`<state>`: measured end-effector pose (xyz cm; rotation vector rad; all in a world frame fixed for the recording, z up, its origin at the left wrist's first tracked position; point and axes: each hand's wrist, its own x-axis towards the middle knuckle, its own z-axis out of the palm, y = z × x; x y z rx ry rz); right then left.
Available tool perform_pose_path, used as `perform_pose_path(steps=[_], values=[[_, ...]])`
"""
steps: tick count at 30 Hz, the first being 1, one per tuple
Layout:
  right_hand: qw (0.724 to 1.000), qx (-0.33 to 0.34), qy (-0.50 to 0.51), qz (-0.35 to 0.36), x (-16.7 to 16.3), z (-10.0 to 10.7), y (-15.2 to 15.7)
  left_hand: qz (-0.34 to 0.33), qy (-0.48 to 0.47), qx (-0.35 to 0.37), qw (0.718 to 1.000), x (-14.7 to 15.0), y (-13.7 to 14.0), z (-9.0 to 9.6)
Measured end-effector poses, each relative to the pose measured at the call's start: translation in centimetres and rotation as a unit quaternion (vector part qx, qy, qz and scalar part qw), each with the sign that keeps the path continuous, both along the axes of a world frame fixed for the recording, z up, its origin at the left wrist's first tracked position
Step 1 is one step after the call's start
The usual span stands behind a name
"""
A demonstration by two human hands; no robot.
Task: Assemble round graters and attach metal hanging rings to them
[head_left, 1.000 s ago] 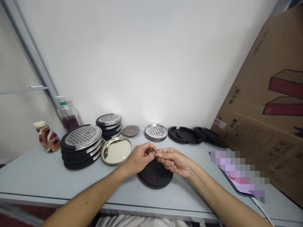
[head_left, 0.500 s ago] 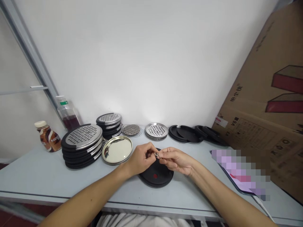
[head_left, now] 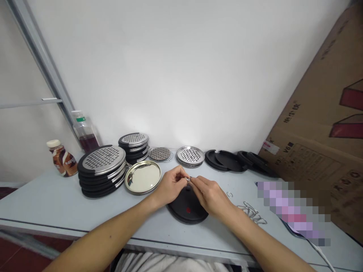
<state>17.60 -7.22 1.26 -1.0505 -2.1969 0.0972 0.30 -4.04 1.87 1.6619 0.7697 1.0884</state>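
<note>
My left hand (head_left: 171, 184) and my right hand (head_left: 212, 193) meet over a round black case (head_left: 185, 218) with a red dot, which lies on the table. Between their fingertips is a small metal ring (head_left: 187, 180), pinched from both sides. Fingers cover most of this ring, so its join is hidden. Right of my right hand lies a single loose ring (head_left: 229, 194). Beside my right forearm is a heap of more loose metal rings (head_left: 252, 213). A shiny round metal plate (head_left: 143, 176) sits left of my left hand.
Two stacks of round graters with black rims, a near stack (head_left: 103, 160) and a far stack (head_left: 134, 140), stand left. Along the wall lie perforated discs (head_left: 159, 153), grater plates (head_left: 190, 155) and black holders (head_left: 231, 160). Bottles (head_left: 64, 162), a phone (head_left: 292, 215) and a carton (head_left: 320, 151) flank them.
My right hand has turned so its back faces up, and its fingertips have closed in on the ring. The loose rings on the right have come into sight. The view has shifted slightly.
</note>
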Motion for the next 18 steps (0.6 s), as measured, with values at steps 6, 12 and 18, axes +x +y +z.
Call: perform_pose_path(steps=[6, 12, 18], values=[[0.993, -0.012, 0.056, 0.099, 0.8, 0.8, 0.0, -0.127, -0.023, -0.096, 0.987, -0.9, 0.3, 1.3], [0.988, -0.030, 0.076, 0.134, 0.5, 1.3, -0.6, -0.158, -0.034, -0.114, 0.980, -1.5, 0.6, 1.1], [0.990, 0.014, 0.054, 0.133, 0.6, 0.9, -0.4, -0.138, -0.018, -0.091, 0.986, -1.2, 0.4, 1.4]])
